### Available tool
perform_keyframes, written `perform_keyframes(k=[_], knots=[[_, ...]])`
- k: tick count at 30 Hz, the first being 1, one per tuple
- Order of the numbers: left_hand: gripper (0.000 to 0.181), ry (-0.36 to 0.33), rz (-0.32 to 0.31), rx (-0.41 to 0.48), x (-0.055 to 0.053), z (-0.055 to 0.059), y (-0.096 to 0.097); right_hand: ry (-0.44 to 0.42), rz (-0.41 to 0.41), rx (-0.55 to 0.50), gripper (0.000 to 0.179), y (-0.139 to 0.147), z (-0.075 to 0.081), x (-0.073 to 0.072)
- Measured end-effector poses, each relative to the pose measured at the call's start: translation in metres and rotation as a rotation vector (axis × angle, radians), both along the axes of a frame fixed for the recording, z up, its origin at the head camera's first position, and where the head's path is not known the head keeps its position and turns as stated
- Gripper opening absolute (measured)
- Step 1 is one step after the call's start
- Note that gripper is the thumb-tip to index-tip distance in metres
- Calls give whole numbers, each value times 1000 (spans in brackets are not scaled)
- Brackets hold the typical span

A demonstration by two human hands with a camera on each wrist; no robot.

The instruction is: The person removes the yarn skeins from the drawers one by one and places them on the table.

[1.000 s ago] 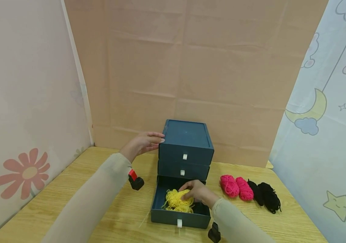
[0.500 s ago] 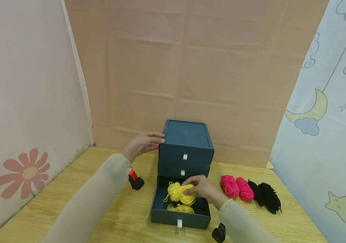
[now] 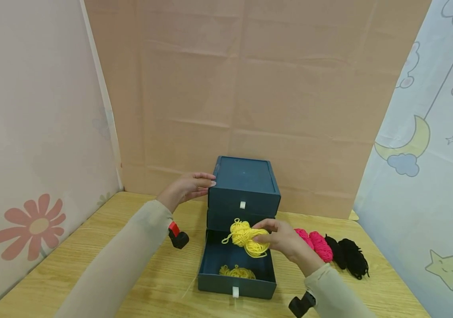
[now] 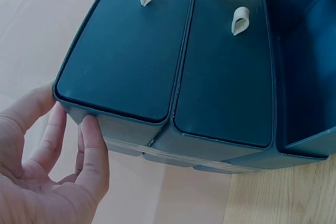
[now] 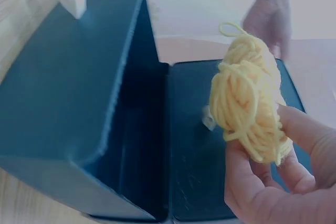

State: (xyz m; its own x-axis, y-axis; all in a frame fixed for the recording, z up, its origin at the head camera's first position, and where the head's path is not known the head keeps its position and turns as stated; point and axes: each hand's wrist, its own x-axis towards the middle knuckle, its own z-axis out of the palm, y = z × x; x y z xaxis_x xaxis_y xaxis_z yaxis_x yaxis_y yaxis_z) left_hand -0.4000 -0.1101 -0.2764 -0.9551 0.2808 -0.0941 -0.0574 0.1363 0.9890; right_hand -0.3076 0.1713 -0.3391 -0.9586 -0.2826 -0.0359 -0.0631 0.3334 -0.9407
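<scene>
A bundle of yellow yarn (image 3: 247, 238) is pinched between the thumb and fingers of my right hand (image 3: 283, 240), raised above the pulled-out bottom drawer (image 3: 236, 254). In the right wrist view a loose loop sticks out from the yarn (image 5: 247, 98). More yellow yarn (image 3: 237, 272) lies inside the drawer, near its front wall. My left hand (image 3: 188, 186) touches the upper left side of the dark blue drawer unit (image 3: 246, 176). Its fingertips rest at the unit's edge in the left wrist view, with the thumb and fingers (image 4: 94, 156) fairly straight.
To the right of the drawer unit, pink yarn bundles (image 3: 321, 247) and black yarn bundles (image 3: 352, 258) lie in a row on the wooden table (image 3: 162, 282). The two upper drawers are closed, with white pull tabs (image 3: 242, 205). Brown paper (image 3: 186, 88) hangs behind.
My right hand has lifted the yellow yarn bundle out of the bottom drawer, moving up and to the right. Other yellow yarn has come into view in the drawer. My left hand has stayed put.
</scene>
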Motion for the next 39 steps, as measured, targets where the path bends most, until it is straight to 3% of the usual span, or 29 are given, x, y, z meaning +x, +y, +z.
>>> perform_keyframes(k=[7,16,26,33,39], knots=[[36,-10,-4,15,0,1,0,-7,-63,-91,34,23,8,9],[39,-2,-12,14,-1,1,-3,-2,-144,-120,31,55,10,19],[38,0,-1,1,1,3,-4,-14,-240,-84,35,83,-10,26],[37,-6,-3,19,0,2,-2,-69,-344,56,38,97,-33,32],[37,-6,-5,-1,2,3,-3,-107,-354,37,31,103,-53,31]])
